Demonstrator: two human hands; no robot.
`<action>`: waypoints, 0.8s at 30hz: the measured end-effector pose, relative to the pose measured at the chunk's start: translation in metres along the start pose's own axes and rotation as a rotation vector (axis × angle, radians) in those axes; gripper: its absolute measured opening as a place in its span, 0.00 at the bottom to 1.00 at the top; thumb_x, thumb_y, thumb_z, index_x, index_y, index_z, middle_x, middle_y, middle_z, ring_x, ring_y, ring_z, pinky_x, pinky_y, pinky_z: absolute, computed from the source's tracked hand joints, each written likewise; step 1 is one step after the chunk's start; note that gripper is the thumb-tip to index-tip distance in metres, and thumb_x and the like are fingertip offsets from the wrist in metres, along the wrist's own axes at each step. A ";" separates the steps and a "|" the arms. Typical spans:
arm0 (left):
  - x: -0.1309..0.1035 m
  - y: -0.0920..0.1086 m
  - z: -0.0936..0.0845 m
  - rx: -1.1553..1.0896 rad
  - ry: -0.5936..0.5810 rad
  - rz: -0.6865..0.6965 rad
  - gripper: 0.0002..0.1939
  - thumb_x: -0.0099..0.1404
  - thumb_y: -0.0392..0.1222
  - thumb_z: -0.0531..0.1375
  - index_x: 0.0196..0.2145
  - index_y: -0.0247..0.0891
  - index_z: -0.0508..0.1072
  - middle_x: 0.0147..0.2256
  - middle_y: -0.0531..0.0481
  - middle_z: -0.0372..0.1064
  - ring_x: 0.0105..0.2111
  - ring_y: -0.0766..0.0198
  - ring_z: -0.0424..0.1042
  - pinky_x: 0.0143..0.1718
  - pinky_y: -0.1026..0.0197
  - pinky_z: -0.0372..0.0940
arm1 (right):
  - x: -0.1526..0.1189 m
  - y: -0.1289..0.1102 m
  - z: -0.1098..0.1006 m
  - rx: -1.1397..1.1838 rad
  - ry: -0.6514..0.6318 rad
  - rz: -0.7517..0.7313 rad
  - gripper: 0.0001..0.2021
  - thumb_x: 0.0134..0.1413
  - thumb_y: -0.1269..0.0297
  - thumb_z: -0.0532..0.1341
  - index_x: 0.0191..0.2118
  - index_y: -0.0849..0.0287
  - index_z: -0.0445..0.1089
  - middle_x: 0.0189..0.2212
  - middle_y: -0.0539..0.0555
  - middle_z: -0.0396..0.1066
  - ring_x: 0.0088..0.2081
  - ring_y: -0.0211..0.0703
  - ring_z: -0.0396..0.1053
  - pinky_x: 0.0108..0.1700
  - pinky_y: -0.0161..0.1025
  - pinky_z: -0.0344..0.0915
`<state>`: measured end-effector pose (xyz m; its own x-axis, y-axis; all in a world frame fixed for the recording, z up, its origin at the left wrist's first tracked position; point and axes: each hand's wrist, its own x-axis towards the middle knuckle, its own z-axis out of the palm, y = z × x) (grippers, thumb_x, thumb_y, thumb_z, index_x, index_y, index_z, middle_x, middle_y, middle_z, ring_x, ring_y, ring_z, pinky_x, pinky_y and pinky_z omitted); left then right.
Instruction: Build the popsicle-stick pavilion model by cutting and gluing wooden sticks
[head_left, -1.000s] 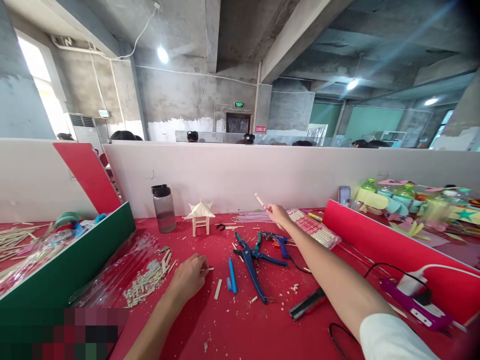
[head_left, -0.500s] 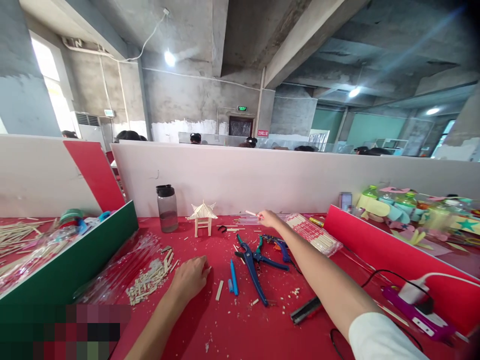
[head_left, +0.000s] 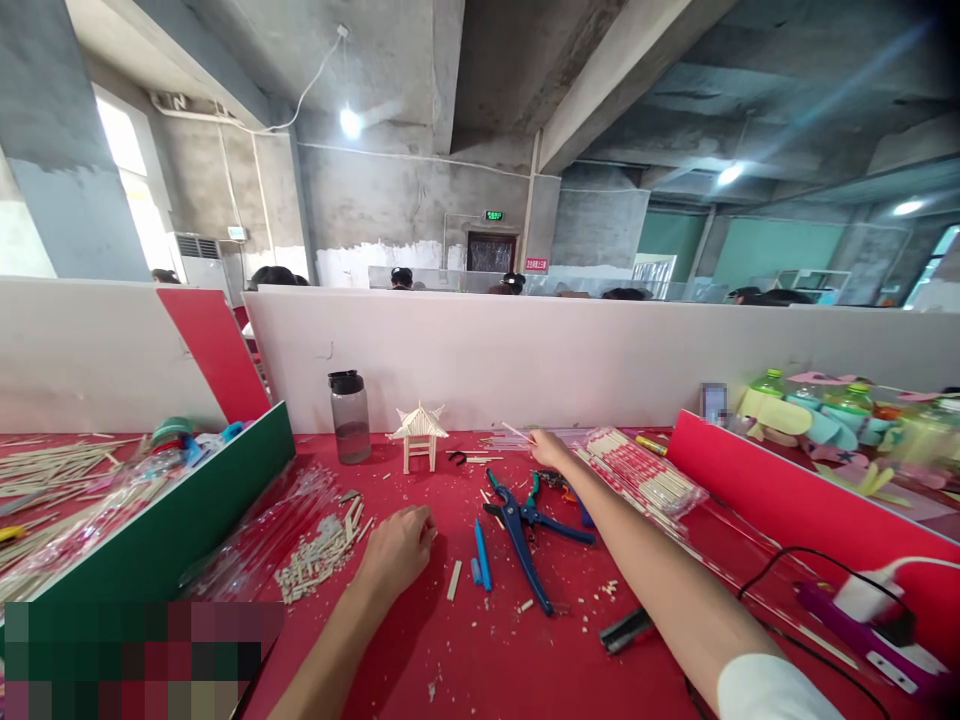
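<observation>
My right hand point(head_left: 549, 450) reaches to the back of the table, its fingers closed on a thin pale wooden stick point(head_left: 516, 432) that points left. My left hand point(head_left: 405, 545) rests low over the table with curled fingers; whatever is in them is hidden. Between and beyond the hands stands a small pavilion model point(head_left: 420, 437) built of sticks, upright on its legs. Left of my left hand lies a heap of cut stick pieces point(head_left: 319, 560). A blue pen point(head_left: 482, 556) and a flat wood piece point(head_left: 454, 580) lie to its right.
Blue-handled cutters point(head_left: 525, 545) lie open mid-table. A water bottle point(head_left: 350, 420) stands at the back. Packed sticks point(head_left: 645, 475) lie under my right forearm's far side. Green point(head_left: 172, 500) and red point(head_left: 810, 500) dividers flank the table. A purple power strip point(head_left: 862, 635) with cables is at right.
The view has turned slightly left, so the scene sits further right. My right hand keeps its hold on the stick, and my left hand stays in nearly the same curled pose.
</observation>
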<state>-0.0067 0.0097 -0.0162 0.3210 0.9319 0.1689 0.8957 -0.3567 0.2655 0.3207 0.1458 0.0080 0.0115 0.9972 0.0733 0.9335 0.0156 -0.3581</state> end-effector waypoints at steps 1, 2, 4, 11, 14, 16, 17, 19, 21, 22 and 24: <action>0.000 0.001 0.000 -0.020 0.014 0.009 0.07 0.66 0.38 0.54 0.38 0.41 0.72 0.39 0.45 0.75 0.40 0.56 0.74 0.37 0.62 0.61 | -0.002 -0.005 -0.004 0.037 0.006 -0.045 0.08 0.61 0.65 0.58 0.41 0.62 0.72 0.38 0.58 0.75 0.41 0.44 0.71 0.44 0.39 0.65; 0.000 0.002 0.000 -0.047 0.033 0.020 0.07 0.66 0.38 0.53 0.39 0.41 0.71 0.39 0.46 0.75 0.40 0.57 0.74 0.37 0.62 0.61 | -0.006 -0.010 -0.008 0.078 0.001 -0.102 0.08 0.60 0.65 0.58 0.39 0.62 0.73 0.35 0.56 0.76 0.39 0.44 0.71 0.42 0.37 0.64; 0.000 0.004 0.000 -0.124 0.089 0.052 0.09 0.68 0.40 0.53 0.44 0.41 0.70 0.42 0.45 0.74 0.41 0.58 0.73 0.39 0.63 0.62 | -0.017 -0.026 -0.013 0.160 -0.029 -0.227 0.10 0.58 0.63 0.59 0.38 0.62 0.73 0.34 0.54 0.76 0.38 0.42 0.71 0.40 0.35 0.63; -0.002 0.011 -0.009 -0.306 0.203 0.159 0.11 0.69 0.42 0.52 0.47 0.41 0.69 0.45 0.46 0.71 0.39 0.61 0.73 0.40 0.64 0.64 | -0.074 -0.106 0.005 0.520 -0.264 -0.586 0.10 0.46 0.61 0.67 0.34 0.60 0.71 0.28 0.48 0.72 0.29 0.38 0.67 0.32 0.32 0.61; -0.002 0.008 -0.016 -0.298 0.238 0.155 0.10 0.70 0.42 0.52 0.39 0.40 0.72 0.38 0.48 0.72 0.36 0.62 0.72 0.38 0.65 0.63 | -0.085 -0.126 0.010 0.612 -0.244 -0.620 0.11 0.45 0.63 0.67 0.33 0.59 0.67 0.28 0.47 0.70 0.29 0.37 0.67 0.31 0.32 0.60; -0.002 0.007 -0.019 -0.302 0.281 0.158 0.10 0.70 0.43 0.52 0.43 0.41 0.71 0.39 0.49 0.72 0.35 0.63 0.72 0.38 0.65 0.63 | -0.088 -0.132 0.011 0.615 -0.232 -0.620 0.11 0.45 0.63 0.67 0.33 0.59 0.65 0.28 0.48 0.70 0.31 0.39 0.68 0.32 0.32 0.60; -0.003 0.007 -0.021 -0.301 0.298 0.167 0.11 0.70 0.43 0.52 0.46 0.42 0.71 0.40 0.49 0.72 0.35 0.63 0.72 0.38 0.65 0.63 | -0.088 -0.133 0.011 0.610 -0.230 -0.616 0.11 0.45 0.63 0.67 0.33 0.59 0.65 0.28 0.48 0.71 0.32 0.39 0.69 0.32 0.32 0.60; -0.003 0.008 -0.023 -0.276 0.307 0.206 0.12 0.71 0.43 0.51 0.47 0.44 0.71 0.41 0.49 0.72 0.37 0.63 0.73 0.38 0.66 0.62 | -0.089 -0.135 0.012 0.597 -0.234 -0.603 0.12 0.46 0.63 0.67 0.34 0.59 0.65 0.28 0.48 0.71 0.32 0.40 0.69 0.33 0.33 0.61; -0.004 0.008 -0.028 -0.214 0.302 0.228 0.12 0.71 0.42 0.49 0.43 0.44 0.72 0.40 0.49 0.72 0.37 0.63 0.73 0.37 0.66 0.61 | -0.091 -0.136 0.012 0.593 -0.209 -0.589 0.12 0.47 0.60 0.67 0.35 0.59 0.65 0.29 0.49 0.71 0.32 0.40 0.68 0.33 0.33 0.60; -0.005 0.007 -0.030 -0.170 0.303 0.216 0.12 0.71 0.41 0.49 0.42 0.43 0.72 0.39 0.49 0.73 0.37 0.63 0.73 0.35 0.66 0.61 | -0.093 -0.135 0.010 0.592 -0.183 -0.579 0.13 0.48 0.58 0.67 0.35 0.59 0.66 0.30 0.49 0.71 0.32 0.40 0.67 0.34 0.34 0.60; -0.007 0.003 -0.037 -0.062 0.327 0.119 0.11 0.70 0.40 0.50 0.40 0.42 0.72 0.38 0.48 0.73 0.36 0.61 0.73 0.33 0.65 0.60 | -0.100 -0.133 0.003 0.611 -0.132 -0.560 0.15 0.50 0.53 0.66 0.37 0.58 0.66 0.31 0.50 0.69 0.32 0.38 0.65 0.34 0.34 0.60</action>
<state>-0.0180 0.0001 0.0189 0.2977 0.8165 0.4947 0.8343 -0.4744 0.2809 0.1937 0.0441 0.0454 -0.4734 0.8300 0.2950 0.4296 0.5099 -0.7453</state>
